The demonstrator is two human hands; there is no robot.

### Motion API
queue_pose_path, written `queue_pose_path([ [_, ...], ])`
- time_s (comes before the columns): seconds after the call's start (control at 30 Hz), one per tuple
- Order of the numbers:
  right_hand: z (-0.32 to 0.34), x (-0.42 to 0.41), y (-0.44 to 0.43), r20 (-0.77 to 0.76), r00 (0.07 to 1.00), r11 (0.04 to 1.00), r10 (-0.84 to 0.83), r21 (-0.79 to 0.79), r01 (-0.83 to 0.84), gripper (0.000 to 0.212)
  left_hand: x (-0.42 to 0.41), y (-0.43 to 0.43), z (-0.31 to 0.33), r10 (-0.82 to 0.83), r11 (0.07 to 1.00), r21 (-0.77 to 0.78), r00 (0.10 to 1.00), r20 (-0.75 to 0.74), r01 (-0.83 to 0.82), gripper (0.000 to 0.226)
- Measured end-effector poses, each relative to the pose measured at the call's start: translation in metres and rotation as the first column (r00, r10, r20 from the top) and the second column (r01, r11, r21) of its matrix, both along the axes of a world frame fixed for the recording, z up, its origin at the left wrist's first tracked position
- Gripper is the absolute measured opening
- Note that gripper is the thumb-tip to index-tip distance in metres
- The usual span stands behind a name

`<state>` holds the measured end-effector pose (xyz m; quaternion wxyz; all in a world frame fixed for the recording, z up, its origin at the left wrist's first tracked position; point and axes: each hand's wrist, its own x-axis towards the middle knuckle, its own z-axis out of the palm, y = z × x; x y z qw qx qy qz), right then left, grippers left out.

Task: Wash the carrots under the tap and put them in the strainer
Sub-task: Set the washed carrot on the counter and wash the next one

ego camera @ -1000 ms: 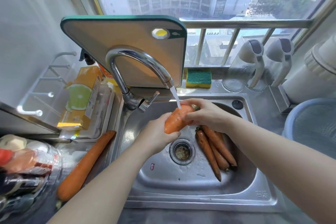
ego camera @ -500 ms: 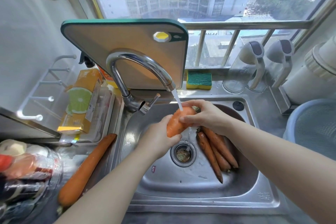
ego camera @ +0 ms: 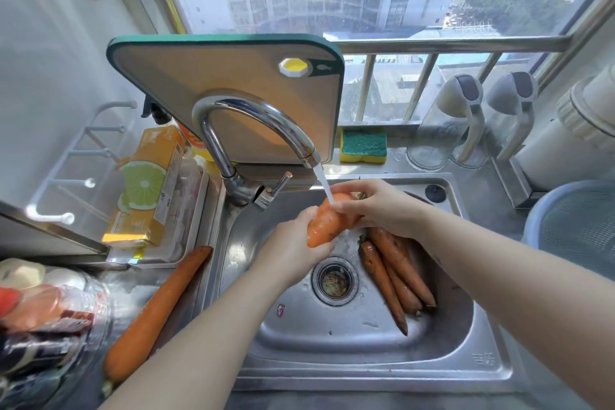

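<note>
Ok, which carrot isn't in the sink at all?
The long carrot lying on the counter left of the sink. The held carrot is under the tap, in the left hand and right hand; the other carrots lie inside it.

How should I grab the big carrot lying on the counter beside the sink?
Probably around its thick near half, coming straight down from above. The big carrot lies flat on the counter beside the sink, tapering toward the far end, so the wide part gives fingers more to wrap. The left hand is nearest, but it now grips the carrot being washed.
</note>
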<state>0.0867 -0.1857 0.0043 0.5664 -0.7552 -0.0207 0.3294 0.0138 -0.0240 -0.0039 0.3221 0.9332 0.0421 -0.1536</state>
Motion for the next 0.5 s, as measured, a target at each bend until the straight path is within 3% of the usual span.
queue_pose_path([
  [0.1, -0.001, 0.001, 0.005, 0.121, 0.991, 0.996, -0.051, -0.072, 0.060, 0.042, 0.005, 0.003, -0.002, -0.006, 0.999, 0.034, 1.000, 0.012, 0.005, 0.063],
  [0.23, 0.004, 0.005, -0.002, -0.091, 0.995, 0.997, -0.032, 0.063, 0.038, 0.046, 0.008, 0.005, -0.002, -0.031, 1.000, 0.005, 1.000, -0.002, 0.031, 0.066],
  [0.37, 0.004, 0.006, 0.003, 0.062, 0.995, 0.996, -0.082, -0.037, 0.084, 0.046, 0.011, 0.001, 0.000, -0.034, 0.998, 0.044, 0.999, 0.033, 0.033, 0.063],
  [0.5, 0.009, 0.010, -0.003, -0.062, 0.998, 0.999, -0.021, 0.036, 0.023, 0.043, 0.013, 0.002, 0.000, -0.047, 0.999, 0.023, 0.998, 0.033, 0.046, 0.064],
])
